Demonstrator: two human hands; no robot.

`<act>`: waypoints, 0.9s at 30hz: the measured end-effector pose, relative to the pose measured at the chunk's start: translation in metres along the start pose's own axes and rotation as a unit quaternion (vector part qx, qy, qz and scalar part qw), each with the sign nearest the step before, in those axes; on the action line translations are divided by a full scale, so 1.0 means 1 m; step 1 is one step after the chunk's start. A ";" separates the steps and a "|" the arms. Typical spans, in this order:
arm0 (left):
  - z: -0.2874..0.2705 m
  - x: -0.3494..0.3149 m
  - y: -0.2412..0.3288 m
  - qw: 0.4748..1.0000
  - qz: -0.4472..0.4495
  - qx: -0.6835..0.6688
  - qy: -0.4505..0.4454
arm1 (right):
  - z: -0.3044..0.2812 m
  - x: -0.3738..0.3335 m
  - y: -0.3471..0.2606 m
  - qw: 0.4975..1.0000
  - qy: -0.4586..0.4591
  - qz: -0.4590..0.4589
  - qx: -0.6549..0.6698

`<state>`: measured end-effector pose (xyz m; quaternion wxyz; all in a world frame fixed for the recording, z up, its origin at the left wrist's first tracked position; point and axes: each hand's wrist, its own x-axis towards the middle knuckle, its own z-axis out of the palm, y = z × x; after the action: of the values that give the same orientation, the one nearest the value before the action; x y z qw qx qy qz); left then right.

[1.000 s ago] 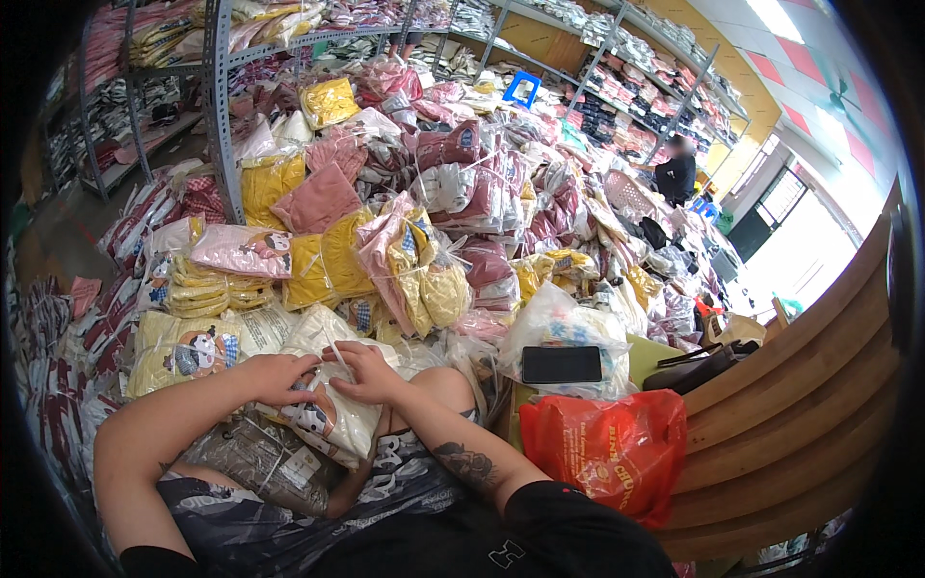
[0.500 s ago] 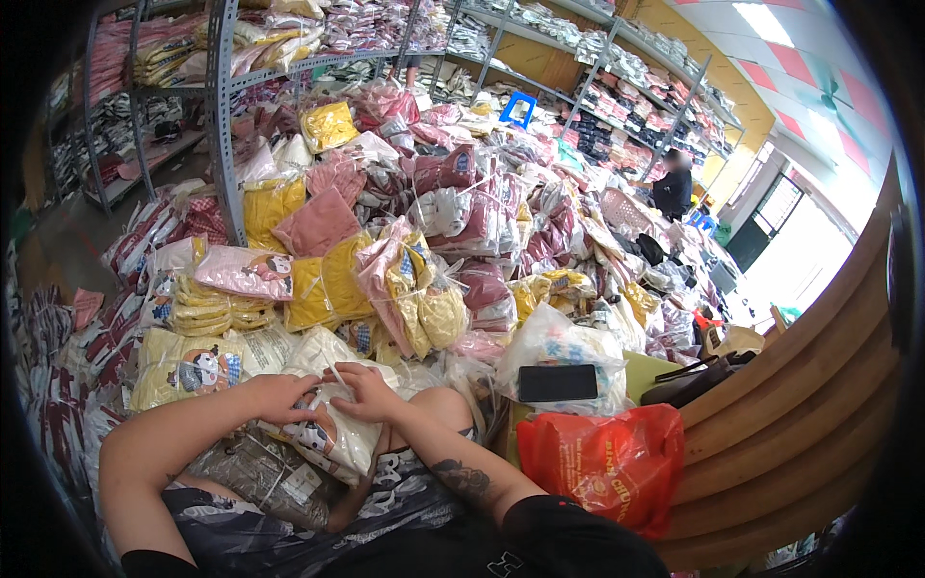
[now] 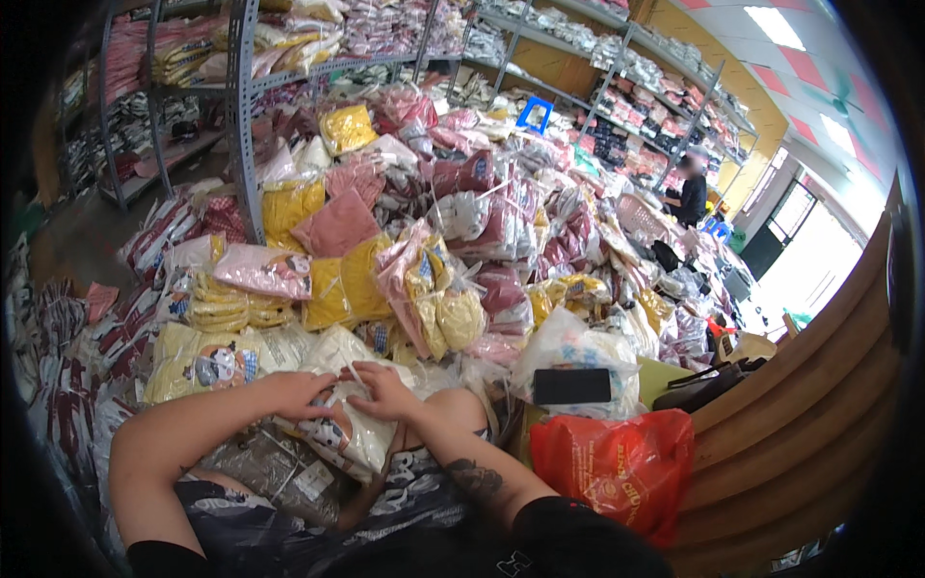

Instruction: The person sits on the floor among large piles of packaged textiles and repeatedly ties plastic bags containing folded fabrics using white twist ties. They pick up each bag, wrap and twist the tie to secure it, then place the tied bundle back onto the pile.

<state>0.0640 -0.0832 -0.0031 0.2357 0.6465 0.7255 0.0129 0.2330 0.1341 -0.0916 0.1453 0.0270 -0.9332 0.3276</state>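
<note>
A bundle of cream garments in clear plastic bags [image 3: 361, 435], printed with a cartoon figure, rests on my lap. A thin white tie strip [image 3: 355, 375] runs over its top. My left hand [image 3: 301, 396] comes from the left, its fingers bent and closed at the strip against the bundle. From the right, my right hand [image 3: 382, 390] pinches at the same strip, the two hands' fingertips close together. The strip's exact path between the fingers is partly hidden. Below my left forearm lies a dark grey-brown bagged garment bundle [image 3: 279, 472].
Heaped bagged garments [image 3: 482, 207] spread ahead, near metal shelving [image 3: 243, 125]. A black phone [image 3: 572, 386] lies on a white plastic bag [image 3: 540, 352], right of my knee. Beside it sit a red bag [image 3: 617, 467] and a curved wooden surface [image 3: 800, 414]. A person [image 3: 688, 193] is far right.
The whole view has shifted slightly, so the scene sits a little further right. My hands remain at the strip on the cream bundle, with only small finger movements.
</note>
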 end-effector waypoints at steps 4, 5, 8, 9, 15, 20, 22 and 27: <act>-0.010 0.000 0.005 1.000 -0.010 0.001 -0.015 | 0.000 0.000 -0.005 1.000 0.001 0.003 0.005; -0.012 0.000 0.006 1.000 -0.011 -0.001 -0.014 | -0.001 0.001 -0.004 1.000 0.003 -0.005 0.010; -0.010 0.000 0.005 1.000 -0.004 0.000 -0.009 | 0.003 -0.001 0.001 0.999 -0.015 0.003 0.037; -0.009 0.001 0.003 1.000 0.001 0.000 -0.005 | 0.004 -0.001 0.002 0.999 -0.013 0.002 0.035; -0.011 -0.001 0.005 1.000 -0.004 -0.002 -0.007 | 0.004 0.001 0.001 0.999 -0.016 0.013 0.030; -0.013 0.000 0.006 1.000 -0.006 -0.005 -0.013 | 0.003 0.000 0.001 1.000 -0.012 0.012 0.026; -0.014 -0.001 0.007 1.000 -0.006 -0.005 -0.014 | 0.003 0.001 0.002 0.999 -0.014 0.011 0.028; -0.013 0.000 0.005 1.000 -0.014 0.002 -0.025 | 0.002 0.001 0.000 0.999 -0.017 0.014 0.023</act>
<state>0.0644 -0.0785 0.0099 0.2531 0.6366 0.7285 -0.0081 0.2318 0.1327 -0.0930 0.1245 0.0226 -0.9280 0.3505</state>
